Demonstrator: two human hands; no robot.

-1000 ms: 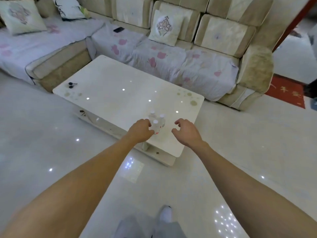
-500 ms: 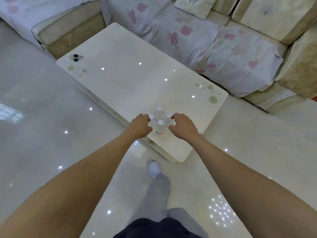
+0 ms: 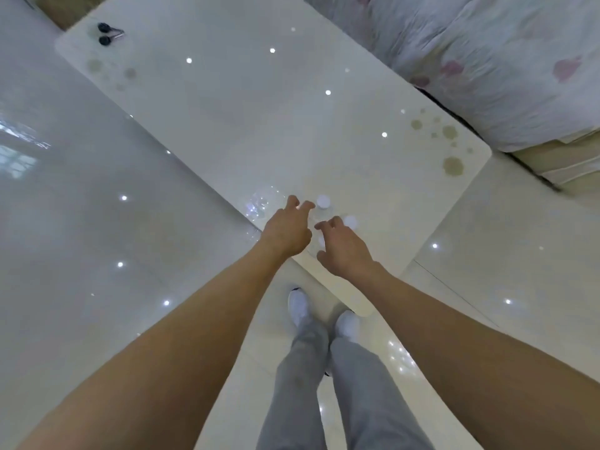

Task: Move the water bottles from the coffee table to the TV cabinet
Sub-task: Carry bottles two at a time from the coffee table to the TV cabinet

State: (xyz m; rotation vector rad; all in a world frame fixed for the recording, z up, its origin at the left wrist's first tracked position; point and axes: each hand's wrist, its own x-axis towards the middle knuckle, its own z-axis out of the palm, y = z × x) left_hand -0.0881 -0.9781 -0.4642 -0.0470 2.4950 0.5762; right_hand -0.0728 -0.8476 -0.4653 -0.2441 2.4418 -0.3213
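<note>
Several clear water bottles with white caps (image 3: 323, 201) stand in a tight cluster near the front edge of the glossy cream coffee table (image 3: 276, 118), seen from almost straight above. My left hand (image 3: 287, 230) reaches over the cluster's left side with its fingers spread near one cap. My right hand (image 3: 344, 251) curls over the right side, beside another cap (image 3: 351, 221). A third cap (image 3: 321, 241) shows between the two hands. Neither hand has visibly closed round a bottle, and the bottle bodies are mostly hidden under the hands.
A sofa with a pink-flowered cover (image 3: 487, 60) runs along the table's far right side. A small black object (image 3: 105, 34) lies at the table's far left corner. My feet in white shoes (image 3: 298, 306) stand on the shiny tiled floor (image 3: 81, 222) against the table's front edge.
I have stepped up to the table and the view has tilted further down. Both hands have moved from the sides of the bottle cluster to above it, closer together.
</note>
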